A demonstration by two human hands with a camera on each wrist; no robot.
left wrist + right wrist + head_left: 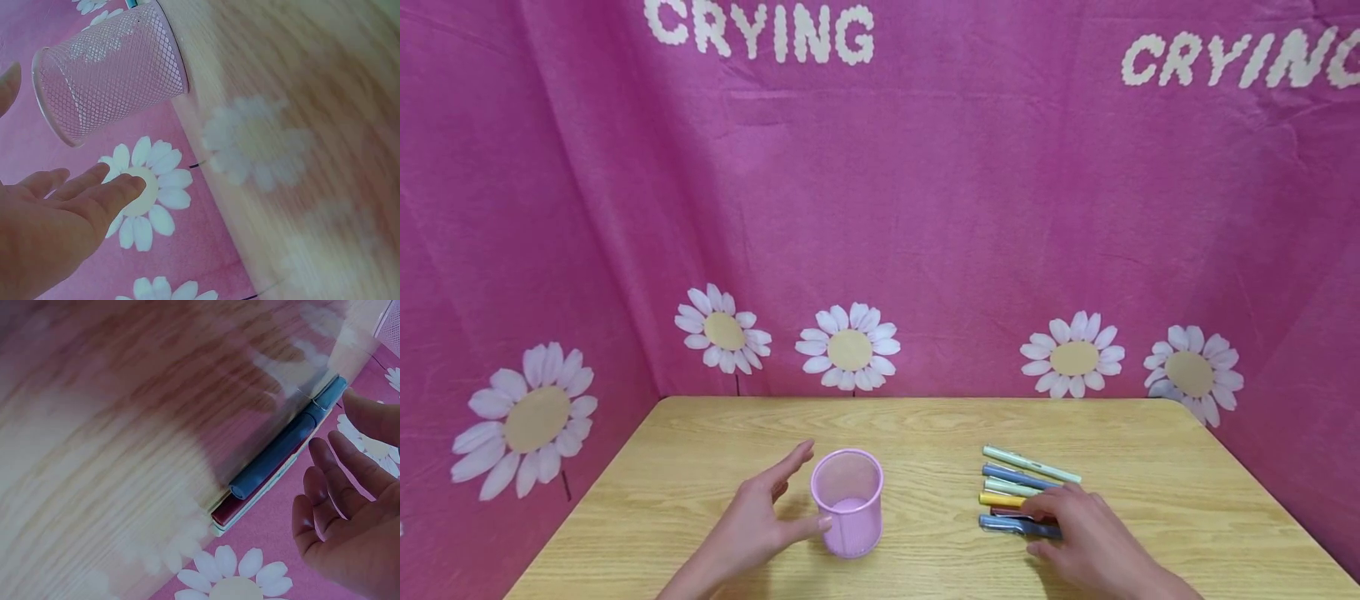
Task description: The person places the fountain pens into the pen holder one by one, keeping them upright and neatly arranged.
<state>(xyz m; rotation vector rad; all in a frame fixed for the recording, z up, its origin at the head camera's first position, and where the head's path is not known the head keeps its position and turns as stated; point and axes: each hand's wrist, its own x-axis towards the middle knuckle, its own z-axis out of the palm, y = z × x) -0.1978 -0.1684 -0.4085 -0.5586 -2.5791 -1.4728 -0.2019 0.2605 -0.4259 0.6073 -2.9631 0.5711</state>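
A pink mesh pen cup stands upright on the table. My left hand is at its left side, thumb and fingers spread apart, the thumb tip overlapping the cup in the head view. In the left wrist view the fingers reach out with nothing in them. My right hand hovers over a row of capped pens. Nearest to it are a blue pen and a dark red pen; in the right wrist view its fingers are loosely bent, with a gap between thumb and fingertips.
Farther back in the row lie a yellow pen, a pale green pen, another blue pen and a second pale green pen. The wooden table ends at a pink curtain printed with daisies and lettering.
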